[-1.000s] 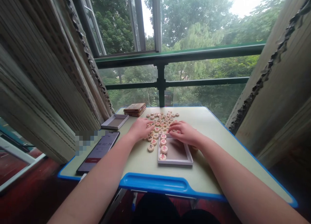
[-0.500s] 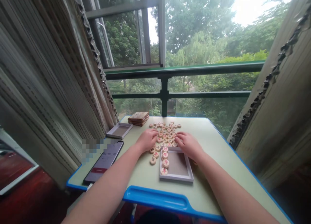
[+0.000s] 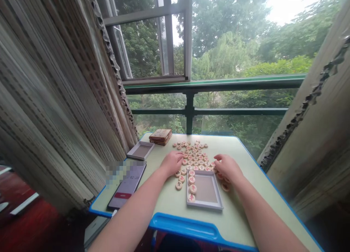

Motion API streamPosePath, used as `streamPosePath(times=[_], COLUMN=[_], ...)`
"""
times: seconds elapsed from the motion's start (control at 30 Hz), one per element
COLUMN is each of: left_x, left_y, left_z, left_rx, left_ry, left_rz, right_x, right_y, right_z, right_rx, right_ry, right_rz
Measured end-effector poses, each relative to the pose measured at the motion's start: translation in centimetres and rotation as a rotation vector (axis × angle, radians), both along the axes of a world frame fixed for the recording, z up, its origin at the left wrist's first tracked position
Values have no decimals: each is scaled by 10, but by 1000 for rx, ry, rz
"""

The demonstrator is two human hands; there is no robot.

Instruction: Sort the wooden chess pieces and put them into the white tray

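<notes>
Several round wooden chess pieces point(image 3: 193, 154) with red and dark characters lie spread over the middle of a pale green table point(image 3: 246, 204). A shallow grey tray point(image 3: 205, 190) lies in front of them with three pieces along its left side. My left hand point(image 3: 172, 162) rests at the left edge of the pile, fingers curled over pieces. My right hand point(image 3: 228, 168) sits at the pile's right edge, just right of the tray's far corner, fingers bent down on pieces. What either hand holds is hidden.
A phone point(image 3: 127, 186) showing a timer lies at the table's left front. A second grey tray point(image 3: 141, 150) and a folded wooden board point(image 3: 161, 136) sit at the far left. Curtains hang on both sides; a green railing and window stand behind.
The view has shifted so the table sits lower and to the right. My right hand has moved from the pile's middle to the right of the tray. My left hand stays at the pile's left.
</notes>
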State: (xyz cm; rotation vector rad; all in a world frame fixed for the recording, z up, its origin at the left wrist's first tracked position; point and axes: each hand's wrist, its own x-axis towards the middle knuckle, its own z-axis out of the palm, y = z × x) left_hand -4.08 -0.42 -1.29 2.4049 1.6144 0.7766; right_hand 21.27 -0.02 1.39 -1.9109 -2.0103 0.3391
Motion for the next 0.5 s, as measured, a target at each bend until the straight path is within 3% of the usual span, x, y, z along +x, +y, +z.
streamPosePath(times=[0.23, 0.4, 0.5], left_x=[4, 12, 17], left_y=[-13, -10, -2], left_z=[11, 29, 35], left_rx=[-1, -185, -210], left_ry=[66, 244, 290], left_rz=[18, 100, 104], right_x=[5, 2, -1], right_y=[2, -2, -5], right_z=[-3, -2, 0], right_rx=[29, 75, 70], right_ry=[49, 10, -18], right_rz=[17, 14, -6])
